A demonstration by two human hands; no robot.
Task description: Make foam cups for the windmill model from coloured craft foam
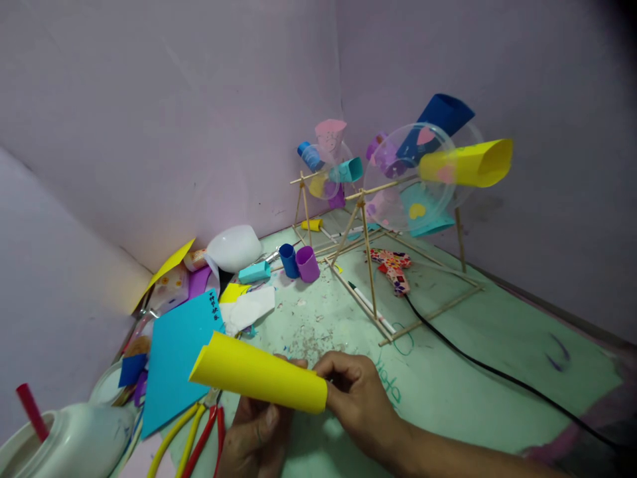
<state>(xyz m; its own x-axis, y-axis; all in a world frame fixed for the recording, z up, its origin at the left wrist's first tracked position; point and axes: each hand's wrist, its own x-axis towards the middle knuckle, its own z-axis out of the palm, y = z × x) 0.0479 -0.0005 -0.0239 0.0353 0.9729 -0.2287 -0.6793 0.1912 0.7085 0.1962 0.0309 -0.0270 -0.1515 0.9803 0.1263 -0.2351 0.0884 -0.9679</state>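
Note:
A rolled yellow paper tube (263, 373) lies across both hands above the pale green table, wider at its left end. My left hand (261, 431) holds it from below, with the thumb on the near side and fingers partly hidden behind it. At the narrow right end, my right hand (355, 398) pinches the tube's edge between thumb and fingers. Beneath the tube's left part is a blue sheet (179, 352) with dark writing. Yellow-handled and red-handled pliers (192, 435) lie beside my left hand.
Two stick frames (368, 259) carry clear discs with coloured paper cups. A patterned glue gun (395, 265) with a black cord rests inside the larger frame. Blue and purple paper rings (307, 264) stand at centre; a white bottle (233, 247) lies behind. A white container (64, 441) is at lower left.

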